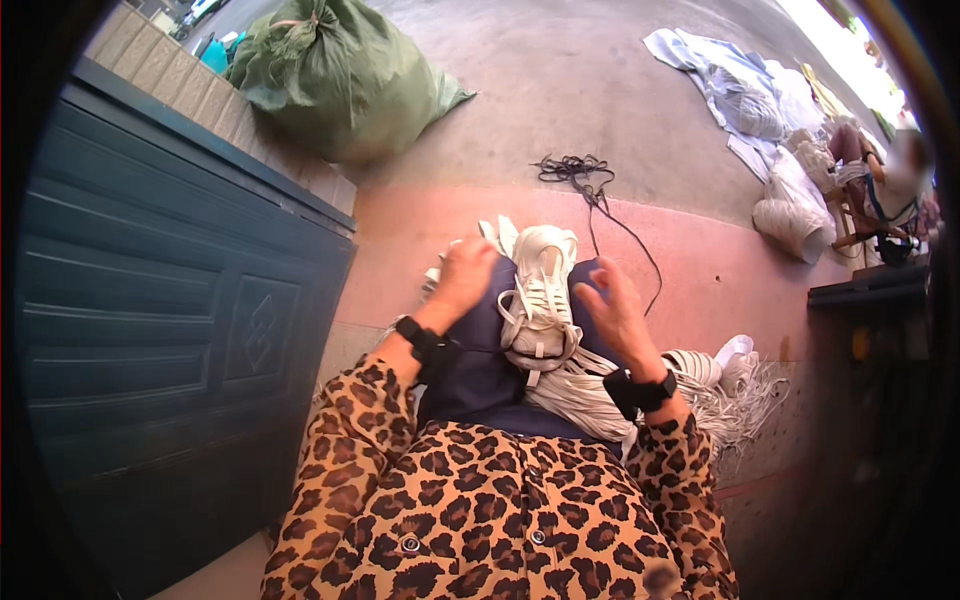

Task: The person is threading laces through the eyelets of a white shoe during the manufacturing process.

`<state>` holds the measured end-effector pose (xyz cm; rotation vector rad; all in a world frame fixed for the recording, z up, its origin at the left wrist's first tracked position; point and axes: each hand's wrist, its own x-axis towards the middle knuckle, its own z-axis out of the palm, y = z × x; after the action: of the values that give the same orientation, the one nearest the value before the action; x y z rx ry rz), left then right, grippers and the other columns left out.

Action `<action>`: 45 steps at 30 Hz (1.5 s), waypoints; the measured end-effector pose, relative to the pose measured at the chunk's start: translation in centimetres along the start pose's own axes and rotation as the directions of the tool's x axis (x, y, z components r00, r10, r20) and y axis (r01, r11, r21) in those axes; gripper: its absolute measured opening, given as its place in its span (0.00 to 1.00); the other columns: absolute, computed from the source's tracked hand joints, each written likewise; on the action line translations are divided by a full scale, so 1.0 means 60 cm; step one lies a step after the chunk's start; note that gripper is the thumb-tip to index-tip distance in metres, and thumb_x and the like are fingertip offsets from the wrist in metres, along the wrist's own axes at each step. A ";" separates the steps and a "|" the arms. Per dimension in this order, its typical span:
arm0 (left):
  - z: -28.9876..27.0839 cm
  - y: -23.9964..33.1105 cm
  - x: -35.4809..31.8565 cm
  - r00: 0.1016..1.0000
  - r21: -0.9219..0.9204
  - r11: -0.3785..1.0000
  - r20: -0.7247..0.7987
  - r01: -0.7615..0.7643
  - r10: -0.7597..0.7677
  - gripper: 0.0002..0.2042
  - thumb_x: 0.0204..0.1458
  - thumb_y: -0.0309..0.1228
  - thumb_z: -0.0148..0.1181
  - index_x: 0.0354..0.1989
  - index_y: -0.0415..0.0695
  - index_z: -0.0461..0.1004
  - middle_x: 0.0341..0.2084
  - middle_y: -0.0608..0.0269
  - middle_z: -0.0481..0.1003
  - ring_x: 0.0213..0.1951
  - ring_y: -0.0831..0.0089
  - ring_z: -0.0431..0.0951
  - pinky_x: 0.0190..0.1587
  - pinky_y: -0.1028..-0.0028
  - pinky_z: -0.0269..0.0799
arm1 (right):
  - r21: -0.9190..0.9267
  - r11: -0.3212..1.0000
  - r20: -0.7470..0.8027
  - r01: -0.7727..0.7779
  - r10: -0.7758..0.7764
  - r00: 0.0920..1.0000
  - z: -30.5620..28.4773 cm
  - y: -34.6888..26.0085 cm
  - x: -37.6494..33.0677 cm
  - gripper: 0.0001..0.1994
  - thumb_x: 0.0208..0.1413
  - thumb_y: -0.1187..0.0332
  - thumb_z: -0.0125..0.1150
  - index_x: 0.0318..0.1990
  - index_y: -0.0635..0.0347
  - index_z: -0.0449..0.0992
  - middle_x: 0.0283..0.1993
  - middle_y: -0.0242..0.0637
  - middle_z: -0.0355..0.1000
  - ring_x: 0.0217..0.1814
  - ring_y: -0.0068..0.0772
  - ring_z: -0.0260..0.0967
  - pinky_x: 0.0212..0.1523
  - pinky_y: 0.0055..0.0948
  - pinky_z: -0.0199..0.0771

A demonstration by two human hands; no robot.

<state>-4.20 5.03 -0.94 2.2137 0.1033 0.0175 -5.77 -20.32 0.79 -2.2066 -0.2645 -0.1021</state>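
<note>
A white lace-up sneaker [545,285] rests between my knees, its toe pointing away from me. Pale laces cross its front and a loop hangs at its left side. My left hand [467,275] is over my left knee, its fingers curled closed; what they hold, if anything, is hidden. White pieces [499,236] show just beyond that hand. To the right of the sneaker, above my right knee, my right hand [617,308] has thumb and fingers apart with nothing visible in them. A bundle of off-white laces [578,398] lies across my lap.
More off-white laces [735,400] are heaped at my right. A dark door panel [190,300] stands close on my left. Ahead lie a tangled black cord [578,170] and a stuffed green sack [345,85]. Another person [900,185] sits far right beside white sacks [797,215].
</note>
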 end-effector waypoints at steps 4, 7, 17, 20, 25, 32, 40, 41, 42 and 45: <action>-0.074 -0.209 -0.081 0.967 0.080 0.967 -0.105 0.242 -0.234 0.08 0.48 0.24 0.52 0.36 0.40 0.74 0.28 0.53 0.76 0.34 0.66 0.76 0.37 0.69 0.70 | 0.053 0.959 0.032 -0.278 0.277 0.960 -0.022 0.060 -0.066 0.18 0.50 0.69 0.60 0.48 0.66 0.68 0.35 0.44 0.72 0.37 0.38 0.70 0.39 0.32 0.69; -0.082 -0.305 -0.190 0.853 0.125 0.859 0.111 0.496 -0.509 0.13 0.44 0.21 0.53 0.40 0.39 0.73 0.34 0.52 0.76 0.41 0.67 0.76 0.43 0.69 0.69 | 0.072 0.938 0.036 -0.339 0.337 0.941 -0.032 0.083 -0.109 0.13 0.51 0.71 0.58 0.44 0.67 0.71 0.34 0.43 0.73 0.35 0.33 0.70 0.38 0.29 0.69; -0.003 -0.333 -0.256 0.875 0.123 0.894 0.183 0.432 -0.448 0.29 0.32 0.34 0.69 0.46 0.35 0.70 0.43 0.44 0.73 0.48 0.50 0.71 0.50 0.63 0.67 | 0.033 0.967 0.115 -0.254 0.249 0.962 0.000 0.011 -0.095 0.08 0.52 0.73 0.57 0.40 0.64 0.74 0.33 0.41 0.72 0.34 0.33 0.69 0.36 0.27 0.69; -0.017 -0.336 -0.251 0.875 0.304 0.871 0.178 0.387 -0.451 0.29 0.32 0.36 0.69 0.45 0.36 0.70 0.42 0.42 0.72 0.47 0.48 0.69 0.50 0.61 0.67 | 0.099 0.988 0.158 -0.120 0.104 0.982 0.027 -0.021 -0.078 0.06 0.51 0.75 0.57 0.38 0.62 0.74 0.33 0.41 0.71 0.33 0.36 0.69 0.33 0.28 0.68; -0.027 -0.338 -0.239 0.864 -0.093 0.906 0.354 0.413 -0.358 0.26 0.33 0.35 0.69 0.43 0.37 0.72 0.40 0.46 0.74 0.46 0.55 0.73 0.48 0.67 0.67 | 0.202 0.954 0.405 -0.221 0.124 0.906 0.078 -0.087 -0.058 0.08 0.52 0.74 0.57 0.40 0.62 0.74 0.32 0.42 0.72 0.31 0.32 0.70 0.32 0.26 0.69; -0.122 -0.263 -0.192 0.936 -0.361 0.873 0.252 0.326 -0.245 0.34 0.34 0.31 0.71 0.53 0.37 0.63 0.46 0.56 0.70 0.50 0.68 0.69 0.53 0.72 0.63 | 0.376 0.663 0.758 -0.647 0.182 0.627 0.160 -0.146 -0.013 0.18 0.57 0.64 0.56 0.49 0.67 0.67 0.42 0.35 0.71 0.41 0.20 0.67 0.40 0.19 0.67; -0.218 -0.010 -0.153 0.961 -0.124 0.972 0.170 -0.201 0.220 0.25 0.38 0.27 0.69 0.48 0.40 0.70 0.47 0.52 0.70 0.47 0.62 0.73 0.50 0.70 0.68 | 0.644 -0.009 0.763 -0.765 -0.072 0.643 0.191 -0.224 0.077 0.20 0.57 0.55 0.53 0.48 0.61 0.68 0.47 0.35 0.70 0.48 0.26 0.68 0.50 0.28 0.65; -0.218 0.020 -0.145 0.919 0.068 0.927 0.173 -0.369 0.353 0.24 0.37 0.28 0.69 0.46 0.40 0.71 0.47 0.49 0.69 0.47 0.58 0.73 0.49 0.69 0.68 | 0.705 0.020 0.709 -0.709 -0.076 0.702 0.168 -0.224 0.083 0.17 0.56 0.61 0.56 0.48 0.62 0.68 0.45 0.36 0.71 0.44 0.27 0.70 0.48 0.28 0.68; -0.206 0.050 -0.146 0.919 0.050 0.927 0.167 -0.371 0.358 0.19 0.37 0.30 0.69 0.40 0.39 0.74 0.43 0.45 0.68 0.43 0.50 0.73 0.46 0.66 0.69 | 0.714 0.030 0.700 -0.700 -0.010 0.714 0.142 -0.221 0.081 0.17 0.55 0.64 0.56 0.49 0.62 0.67 0.45 0.37 0.71 0.44 0.28 0.71 0.47 0.28 0.70; -0.172 0.101 -0.153 0.851 0.004 0.901 0.332 -0.433 0.407 0.16 0.41 0.30 0.66 0.38 0.41 0.72 0.34 0.46 0.69 0.38 0.48 0.72 0.40 0.63 0.71 | 0.767 -0.008 0.641 -0.642 0.039 0.766 0.054 -0.180 0.042 0.18 0.54 0.74 0.54 0.53 0.66 0.64 0.48 0.41 0.70 0.49 0.33 0.70 0.49 0.32 0.73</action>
<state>-13.43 8.92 10.32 2.2450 -0.5773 -0.1110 -5.84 -11.02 7.66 -0.7028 0.0590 0.7496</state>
